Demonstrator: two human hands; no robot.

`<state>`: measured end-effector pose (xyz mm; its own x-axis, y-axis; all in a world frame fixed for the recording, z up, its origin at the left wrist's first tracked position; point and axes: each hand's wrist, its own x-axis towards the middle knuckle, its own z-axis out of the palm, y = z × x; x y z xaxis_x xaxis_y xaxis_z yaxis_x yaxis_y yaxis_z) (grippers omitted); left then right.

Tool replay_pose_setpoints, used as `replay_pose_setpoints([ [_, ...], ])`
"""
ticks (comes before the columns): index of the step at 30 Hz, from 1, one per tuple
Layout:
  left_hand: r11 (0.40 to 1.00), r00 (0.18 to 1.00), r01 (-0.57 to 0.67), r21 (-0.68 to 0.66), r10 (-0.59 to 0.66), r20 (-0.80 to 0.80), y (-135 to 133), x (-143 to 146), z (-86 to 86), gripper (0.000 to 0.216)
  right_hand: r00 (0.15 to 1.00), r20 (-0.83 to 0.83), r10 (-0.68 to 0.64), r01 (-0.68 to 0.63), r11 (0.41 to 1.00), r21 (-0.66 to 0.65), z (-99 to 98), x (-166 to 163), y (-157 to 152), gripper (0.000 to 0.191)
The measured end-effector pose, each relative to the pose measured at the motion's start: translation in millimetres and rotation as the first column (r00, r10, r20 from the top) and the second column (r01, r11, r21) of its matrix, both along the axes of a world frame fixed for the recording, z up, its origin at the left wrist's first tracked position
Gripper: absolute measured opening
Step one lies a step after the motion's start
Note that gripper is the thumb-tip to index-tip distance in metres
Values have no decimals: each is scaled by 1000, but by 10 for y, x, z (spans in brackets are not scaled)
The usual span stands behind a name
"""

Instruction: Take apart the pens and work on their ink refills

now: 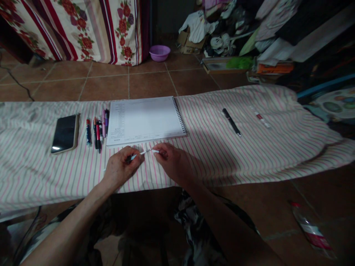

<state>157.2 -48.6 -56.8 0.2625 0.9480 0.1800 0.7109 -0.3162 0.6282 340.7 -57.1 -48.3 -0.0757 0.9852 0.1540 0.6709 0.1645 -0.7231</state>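
Note:
My left hand [123, 162] is closed, pinching a slim white pen [142, 152] whose thin metallic end points right. Fingers of my right hand [170, 159] pinch a small white pen piece [155, 151], either a cap or a barrel part; I cannot tell which. The metallic end reaches between the two hands, touching or nearly touching that piece. Both hands are low over the striped cloth, just in front of an open spiral notebook [149, 120] with a mostly blank page. My fingers hide much of the pen.
Left of the notebook lie several pens [97, 135] and a dark-screened phone [64, 133]. To the right are a black pen [232, 122] and a clear strip with a red label [259, 116]. A plastic bottle [312, 229] lies on the tiled floor; a purple basin [159, 53] stands beyond the cloth.

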Motion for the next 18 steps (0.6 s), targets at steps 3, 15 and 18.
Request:
replay_pose_setpoints([
  [3, 1000, 1000, -3, 2, 3, -5, 0, 5, 5, 11, 1000, 21, 10, -11, 999, 38, -21, -3, 3, 13],
  [15, 1000, 1000, -14, -18, 14, 2, -1, 6, 9, 11, 999, -40, -2, 5, 998, 68, -29, 3, 19, 20],
  [18, 1000, 1000, -20, -15, 20, 4, 0, 1, -2, 11, 982, -186, -22, 27, 999, 22, -119, 31, 49, 20],
])
